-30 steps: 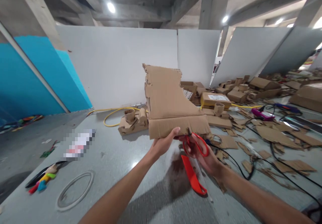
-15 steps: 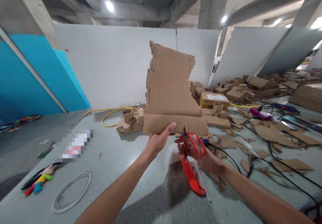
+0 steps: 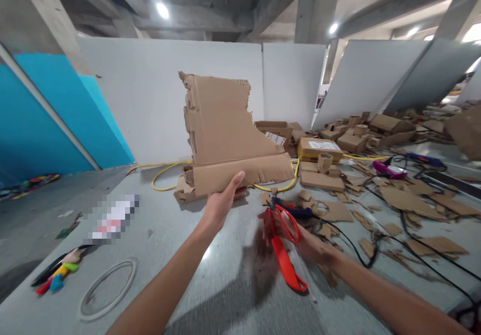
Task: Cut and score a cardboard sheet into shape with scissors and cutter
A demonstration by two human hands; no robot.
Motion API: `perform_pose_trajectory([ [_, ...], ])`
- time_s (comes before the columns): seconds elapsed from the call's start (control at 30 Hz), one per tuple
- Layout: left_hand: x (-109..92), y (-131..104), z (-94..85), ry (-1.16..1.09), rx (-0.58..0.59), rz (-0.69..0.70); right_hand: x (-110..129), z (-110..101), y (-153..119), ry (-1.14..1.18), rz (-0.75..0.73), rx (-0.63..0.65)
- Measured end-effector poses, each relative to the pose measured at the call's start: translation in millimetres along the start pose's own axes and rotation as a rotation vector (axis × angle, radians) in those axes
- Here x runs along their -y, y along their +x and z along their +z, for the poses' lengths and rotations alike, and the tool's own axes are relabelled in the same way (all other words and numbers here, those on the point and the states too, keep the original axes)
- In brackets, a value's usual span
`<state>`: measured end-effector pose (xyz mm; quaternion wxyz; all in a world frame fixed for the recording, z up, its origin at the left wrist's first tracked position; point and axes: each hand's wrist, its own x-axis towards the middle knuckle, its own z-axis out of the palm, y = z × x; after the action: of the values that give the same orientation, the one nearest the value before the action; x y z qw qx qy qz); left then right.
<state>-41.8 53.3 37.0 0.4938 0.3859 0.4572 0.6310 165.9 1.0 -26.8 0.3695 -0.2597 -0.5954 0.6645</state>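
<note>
**Grip on cardboard and scissors above a littered grey table**

Gripping the lower edge of a ragged brown corrugated cardboard sheet (image 3: 225, 134), our left hand (image 3: 220, 205) is closed on it, thumb up against the near face, and holds the sheet upright in the air above the table (image 3: 180, 255), clear of its surface. Our right hand (image 3: 300, 237) is closed around the handles of a pair of red-handled scissors (image 3: 281, 239), fingers through one loop; the hand is blurred, so we cannot tell how far the blades stand apart. The scissors sit below and to the right of the sheet, not touching it.

The table is a grey, dull metal-looking surface that runs far to the right. Behind the sheet lies a small glued cardboard model (image 3: 184, 189), and a yellow cable (image 3: 161, 172) loops past it. On the left of the table we see a grey wire ring (image 3: 107, 287), a bundle of coloured tools (image 3: 56, 272) and a pixelated label (image 3: 112, 217). To the right the surface is strewn with cardboard offcuts (image 3: 409, 202), black cables (image 3: 376, 239), a stack of flat cardboard boxes (image 3: 319, 149) and a purple tool (image 3: 391, 169).

White partition panels (image 3: 165, 94) stand along the far edge, a blue wall (image 3: 41, 119) closes the left side, and bare concrete beams with round ceiling lamps (image 3: 163, 10) run overhead.
</note>
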Motion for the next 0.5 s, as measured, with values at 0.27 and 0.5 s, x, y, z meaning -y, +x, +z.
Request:
perform_pose_trajectory([
  [0.27,-18,-2,-3.5,-0.1,0.028,0.008,-6,-11,13,-0.407,-0.107,-0.369],
  [0.5,-12,3,-5.6,-0.136,0.08,-0.044,-4,-14,14,-0.62,-0.131,-0.417],
])
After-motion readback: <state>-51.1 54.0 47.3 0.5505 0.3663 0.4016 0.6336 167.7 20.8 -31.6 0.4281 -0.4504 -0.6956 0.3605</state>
